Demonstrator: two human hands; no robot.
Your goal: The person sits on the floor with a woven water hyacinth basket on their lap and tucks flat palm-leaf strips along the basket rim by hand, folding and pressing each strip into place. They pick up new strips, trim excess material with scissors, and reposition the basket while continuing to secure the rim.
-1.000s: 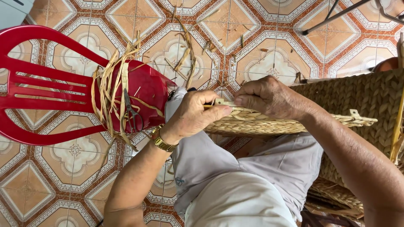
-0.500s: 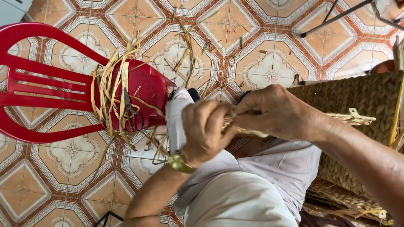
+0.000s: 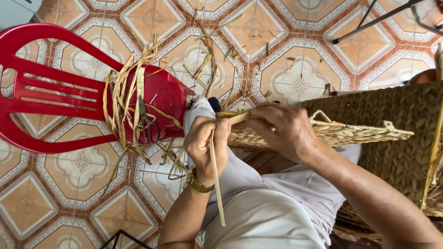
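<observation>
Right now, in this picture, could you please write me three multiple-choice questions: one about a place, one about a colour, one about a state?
1. Where do the grey metal scissors lie?
A. On the tiled floor
B. On the red plastic chair, among the dry straw strips
C. On the person's lap

2. What colour is the watch band on the left wrist?
A. Gold
B. Black
C. Blue

3. What is the left hand doing?
A. Resting open on the knee
B. Holding the scissors
C. Pinching a long pale straw strand at the edge of the brown woven basket

Answers: 1 B, the scissors rest on the chair seat between the strips. 2 A, the band shines gold. 3 C, the thumb and fingers close on the strand while the right hand grips the basket rim.
</observation>
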